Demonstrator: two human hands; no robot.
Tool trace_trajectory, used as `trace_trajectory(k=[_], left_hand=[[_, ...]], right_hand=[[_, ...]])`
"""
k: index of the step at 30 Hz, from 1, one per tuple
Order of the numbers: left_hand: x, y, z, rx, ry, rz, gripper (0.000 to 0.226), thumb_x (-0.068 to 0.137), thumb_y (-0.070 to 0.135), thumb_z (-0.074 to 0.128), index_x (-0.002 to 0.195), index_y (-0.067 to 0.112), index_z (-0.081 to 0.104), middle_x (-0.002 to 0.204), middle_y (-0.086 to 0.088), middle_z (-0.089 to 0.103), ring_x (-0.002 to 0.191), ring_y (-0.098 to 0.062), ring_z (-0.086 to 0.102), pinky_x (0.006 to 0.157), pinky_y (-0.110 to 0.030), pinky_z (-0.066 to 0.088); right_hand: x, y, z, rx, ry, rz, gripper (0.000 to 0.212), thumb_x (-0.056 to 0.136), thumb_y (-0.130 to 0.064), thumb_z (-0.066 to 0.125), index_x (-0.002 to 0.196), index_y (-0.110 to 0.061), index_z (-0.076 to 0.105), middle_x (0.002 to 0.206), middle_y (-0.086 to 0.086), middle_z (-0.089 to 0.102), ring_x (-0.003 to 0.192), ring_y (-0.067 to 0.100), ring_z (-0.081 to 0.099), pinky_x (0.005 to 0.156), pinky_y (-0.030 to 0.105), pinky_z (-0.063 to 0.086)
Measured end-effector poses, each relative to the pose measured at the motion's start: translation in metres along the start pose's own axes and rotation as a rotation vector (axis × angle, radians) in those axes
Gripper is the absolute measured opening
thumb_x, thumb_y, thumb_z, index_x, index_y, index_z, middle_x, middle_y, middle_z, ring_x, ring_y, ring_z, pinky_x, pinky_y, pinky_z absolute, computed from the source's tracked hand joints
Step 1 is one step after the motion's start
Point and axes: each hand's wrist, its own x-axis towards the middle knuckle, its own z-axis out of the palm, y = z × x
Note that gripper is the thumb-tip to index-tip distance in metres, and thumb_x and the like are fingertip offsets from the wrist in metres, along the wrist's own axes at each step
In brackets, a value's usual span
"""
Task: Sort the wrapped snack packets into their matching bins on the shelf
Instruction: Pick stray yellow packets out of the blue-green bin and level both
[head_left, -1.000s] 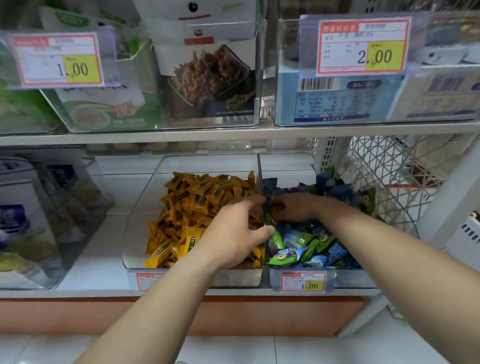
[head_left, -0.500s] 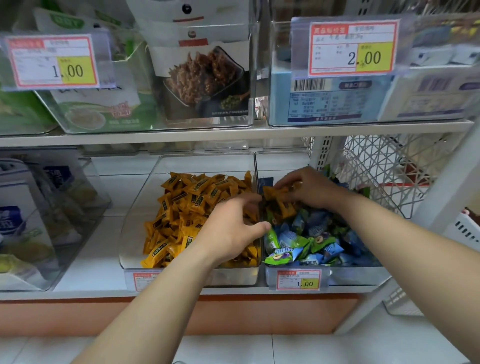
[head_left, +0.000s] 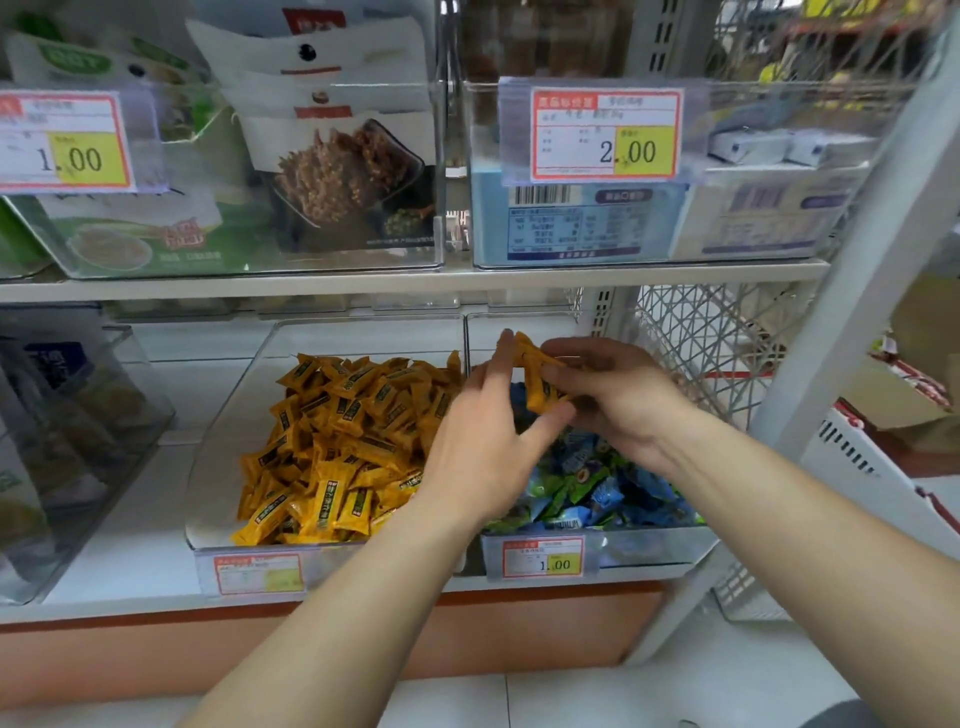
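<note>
Two clear bins stand side by side on the lower shelf. The left bin (head_left: 228, 415) is full of yellow snack packets (head_left: 337, 441). The right bin (head_left: 649, 545) holds blue and green packets (head_left: 597, 488). Above the divider between them, my right hand (head_left: 618, 395) grips a small bunch of yellow packets (head_left: 537, 374). My left hand (head_left: 488, 447) reaches up to the same bunch, its fingertips touching the packets from the left and its thumb under them.
Price tags (head_left: 540, 558) hang on both bin fronts. The upper shelf (head_left: 415, 283) carries clear bins of bagged and boxed goods close above my hands. A white wire mesh panel (head_left: 717, 353) and a shelf upright (head_left: 872, 270) stand to the right.
My right hand has lifted out of the blue and green bin with yellow packets in it. My left hand has risen from the yellow bin to meet it above the divider.
</note>
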Motion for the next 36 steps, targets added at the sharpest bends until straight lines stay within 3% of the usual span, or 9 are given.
trace_trajectory(k=[2, 6, 10, 15, 19, 23, 27, 33, 36], left_hand=[[0.005, 0.0, 0.003, -0.103, 0.027, -0.009, 0.085, 0.086, 0.055, 0.066, 0.155, 0.032, 0.022, 0.135, -0.003, 0.056, 0.119, -0.021, 0.056, 0.089, -0.028, 0.046], [0.012, 0.0, 0.002, -0.355, -0.005, -0.098, 0.085, 0.081, 0.037, 0.077, 0.152, 0.034, 0.03, 0.125, 0.001, 0.06, 0.104, -0.02, 0.065, 0.089, -0.035, 0.055], [0.016, -0.001, 0.001, -0.601, -0.008, -0.125, 0.053, 0.083, 0.012, 0.077, 0.131, 0.02, 0.057, 0.106, 0.001, 0.069, 0.095, -0.02, 0.07, 0.07, -0.03, 0.06], [0.017, -0.006, -0.003, -0.675, 0.029, -0.162, 0.026, 0.085, 0.01, 0.075, 0.109, 0.016, 0.066, 0.094, -0.009, 0.072, 0.078, -0.021, 0.072, 0.063, -0.027, 0.058], [0.018, -0.007, -0.008, -0.715, 0.077, -0.202, 0.017, 0.086, 0.008, 0.074, 0.101, 0.013, 0.066, 0.08, -0.008, 0.071, 0.068, -0.015, 0.071, 0.058, -0.025, 0.056], [0.017, -0.013, -0.021, -0.679, 0.133, -0.207, 0.028, 0.087, 0.006, 0.073, 0.111, 0.019, 0.066, 0.086, -0.009, 0.067, 0.059, -0.011, 0.065, 0.054, -0.022, 0.053], [0.013, -0.025, -0.043, -0.638, 0.129, -0.212, 0.018, 0.087, 0.006, 0.072, 0.094, 0.023, 0.07, 0.07, 0.002, 0.07, 0.06, -0.01, 0.065, 0.053, -0.022, 0.054], [0.008, -0.066, -0.081, -0.234, 0.328, -0.237, 0.013, 0.086, 0.02, 0.074, 0.09, 0.029, 0.065, 0.078, 0.008, 0.069, 0.069, -0.005, 0.065, 0.056, -0.021, 0.051], [0.008, -0.086, -0.091, -0.082, 0.372, -0.21, 0.013, 0.086, 0.017, 0.072, 0.089, 0.026, 0.064, 0.086, 0.008, 0.066, 0.08, -0.011, 0.062, 0.066, -0.024, 0.047]], right_hand=[[-0.002, 0.0, 0.0, 0.022, 0.012, 0.002, 0.018, 0.084, 0.0, 0.072, 0.098, -0.012, 0.073, 0.089, 0.007, 0.076, 0.078, 0.022, 0.074, 0.059, 0.029, 0.057], [-0.004, 0.003, -0.003, 0.062, 0.008, 0.009, 0.018, 0.087, -0.001, 0.07, 0.102, -0.012, 0.071, 0.083, 0.006, 0.076, 0.074, 0.019, 0.073, 0.059, 0.027, 0.057], [-0.005, 0.006, -0.004, 0.004, -0.051, -0.014, 0.018, 0.087, -0.009, 0.072, 0.104, -0.014, 0.072, 0.083, 0.006, 0.076, 0.072, 0.017, 0.073, 0.062, 0.026, 0.057], [-0.006, 0.008, -0.008, -0.029, -0.059, -0.017, 0.009, 0.082, -0.011, 0.077, 0.09, -0.016, 0.075, 0.081, 0.004, 0.075, 0.074, 0.016, 0.072, 0.06, 0.023, 0.056], [-0.007, 0.009, -0.005, -0.025, -0.104, 0.019, 0.01, 0.085, -0.013, 0.074, 0.095, -0.012, 0.074, 0.087, 0.006, 0.074, 0.078, 0.017, 0.072, 0.061, 0.023, 0.056], [-0.009, 0.009, 0.005, 0.098, -0.205, 0.084, 0.02, 0.09, 0.006, 0.061, 0.104, -0.006, 0.071, 0.098, 0.017, 0.069, 0.081, 0.024, 0.071, 0.072, 0.03, 0.061], [-0.01, 0.01, 0.016, 0.096, -0.267, 0.064, 0.036, 0.091, 0.017, 0.054, 0.116, -0.006, 0.066, 0.107, 0.023, 0.066, 0.092, 0.03, 0.072, 0.078, 0.03, 0.06], [0.017, 0.007, 0.063, -0.521, -0.123, -0.177, 0.02, 0.083, -0.028, 0.08, 0.097, -0.027, 0.066, 0.083, -0.006, 0.075, 0.075, 0.006, 0.069, 0.065, 0.017, 0.051], [0.038, 0.009, 0.084, -0.778, -0.137, -0.295, 0.022, 0.08, -0.038, 0.08, 0.095, -0.032, 0.064, 0.1, -0.005, 0.07, 0.089, 0.01, 0.066, 0.066, 0.019, 0.047]])
